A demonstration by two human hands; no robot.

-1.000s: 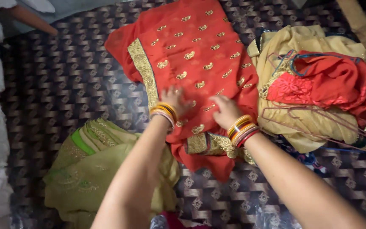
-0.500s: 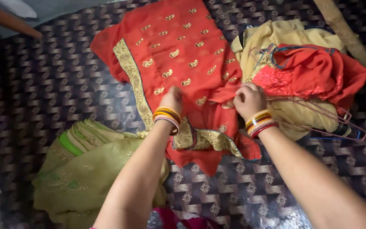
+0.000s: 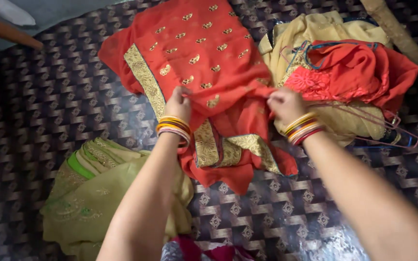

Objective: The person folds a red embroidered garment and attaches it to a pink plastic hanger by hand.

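Here both hands pinched the red-orange cloth with gold embroidered motifs and a gold border [image 3: 194, 53], the left hand [image 3: 178, 103] gripping a fold near the border strip and the right hand [image 3: 285, 105] bunching the fabric's right edge. The cloth lay spread on the dark patterned bedcover [image 3: 64, 96], its lower end folded over. An olive-green embroidered garment [image 3: 93, 193] lay nearby at lower left, and a heap of beige and red clothes [image 3: 344, 72] sat just beside the right hand.

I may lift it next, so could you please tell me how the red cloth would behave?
The red cloth is likely floppy: it sags between the left hand and right hand. Probably light, since it bunches in thin folds.
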